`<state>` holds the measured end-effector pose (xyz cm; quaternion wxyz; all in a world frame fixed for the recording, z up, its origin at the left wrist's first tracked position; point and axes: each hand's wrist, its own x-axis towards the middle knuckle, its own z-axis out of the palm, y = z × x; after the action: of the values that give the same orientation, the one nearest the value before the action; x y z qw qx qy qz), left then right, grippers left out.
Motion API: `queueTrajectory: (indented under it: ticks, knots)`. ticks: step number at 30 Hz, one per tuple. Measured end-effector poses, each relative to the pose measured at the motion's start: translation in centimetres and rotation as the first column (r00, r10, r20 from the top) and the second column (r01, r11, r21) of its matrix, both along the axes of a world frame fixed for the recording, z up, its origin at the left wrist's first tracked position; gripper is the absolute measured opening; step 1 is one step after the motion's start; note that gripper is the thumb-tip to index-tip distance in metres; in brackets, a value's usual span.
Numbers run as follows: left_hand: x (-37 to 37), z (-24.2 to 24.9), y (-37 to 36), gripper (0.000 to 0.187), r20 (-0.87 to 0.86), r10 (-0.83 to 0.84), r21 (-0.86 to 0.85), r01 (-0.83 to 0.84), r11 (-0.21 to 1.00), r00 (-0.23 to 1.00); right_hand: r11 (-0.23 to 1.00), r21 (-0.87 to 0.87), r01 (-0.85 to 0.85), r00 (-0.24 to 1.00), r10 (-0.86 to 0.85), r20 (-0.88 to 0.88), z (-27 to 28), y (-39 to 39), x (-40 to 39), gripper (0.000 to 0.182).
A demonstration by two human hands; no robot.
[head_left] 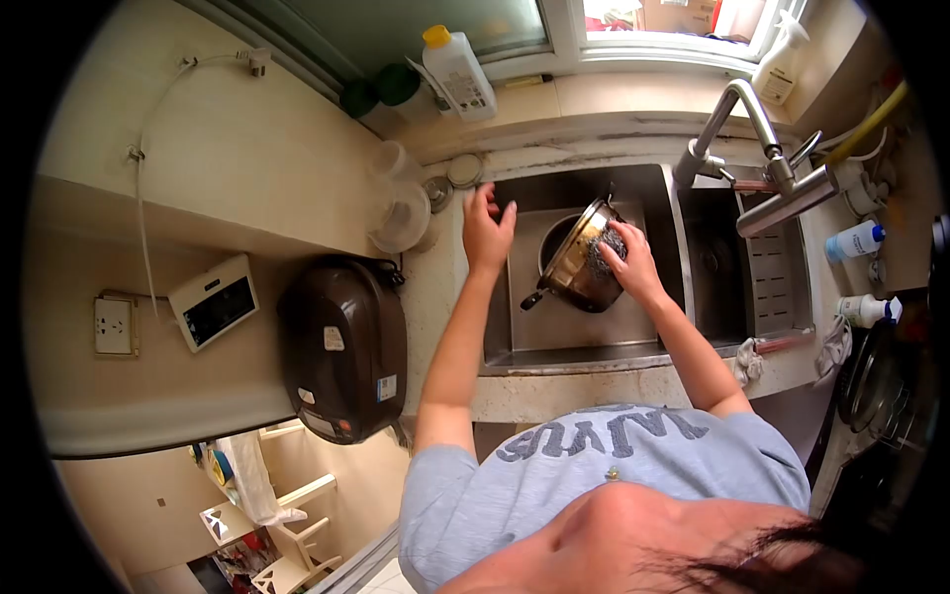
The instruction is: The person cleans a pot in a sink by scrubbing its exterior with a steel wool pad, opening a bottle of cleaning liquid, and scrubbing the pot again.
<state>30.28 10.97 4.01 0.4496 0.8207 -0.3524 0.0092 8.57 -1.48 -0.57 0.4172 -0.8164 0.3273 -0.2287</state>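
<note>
A metal pot (584,269) with dark handles lies tilted on its side in the large basin of the steel sink (515,337). My right hand (635,259) presses a grey wire scourer (602,253) against the pot's outer bottom, its fingers curved over it. Left of the pot, my left hand (487,233) is raised over the sink's left edge, fingers apart and holding nothing. Its fingertips are near a round lid (464,170) on the counter.
A tall faucet (757,109) arches over the smaller right basin. Left of the sink are clear containers (401,216) and a dark rice cooker (343,348). A white bottle (461,79) stands on the back ledge; other bottles (855,242) are at the right.
</note>
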Motion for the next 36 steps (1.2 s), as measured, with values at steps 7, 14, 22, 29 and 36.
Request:
queueTrajectory:
  ticks: [7, 14, 22, 29, 36]
  knots:
    - [13.3, 5.8, -10.2, 0.083, 0.433, 0.185, -0.139, -0.138, 0.981, 0.882, 0.996, -0.089, -0.008, 0.997, 0.0, -0.08, 1.7, 2.6, -1.3, 0.075]
    - [17.6, 8.3, -17.8, 0.116, 0.201, 0.453, 0.037, -0.468, 0.883, 0.869, 0.971, -0.098, 0.219, 0.975, -0.214, 0.061, -0.1, 1.1, -2.8, 0.052]
    - [19.8, 6.6, -17.6, 0.111, 0.381, 0.388, 0.023, -0.429, 0.903, 0.839, 0.755, -0.126, 0.644, 0.733, -0.655, -0.183, -0.4, 1.1, -15.8, 0.045]
    - [14.8, 12.5, -13.7, 0.103, 0.531, 0.142, -0.082, -0.116, 0.99, 0.836, 0.338, -0.453, 0.825, 0.247, -0.936, -0.249, -0.7, -4.5, -30.0, 0.045]
    - [3.1, 17.0, -4.9, 0.096, 0.302, -0.064, -0.172, 0.12, 0.978, 0.951, 0.432, -0.301, 0.85, 0.162, -0.758, -0.632, -3.1, -6.6, -37.2, 0.055]
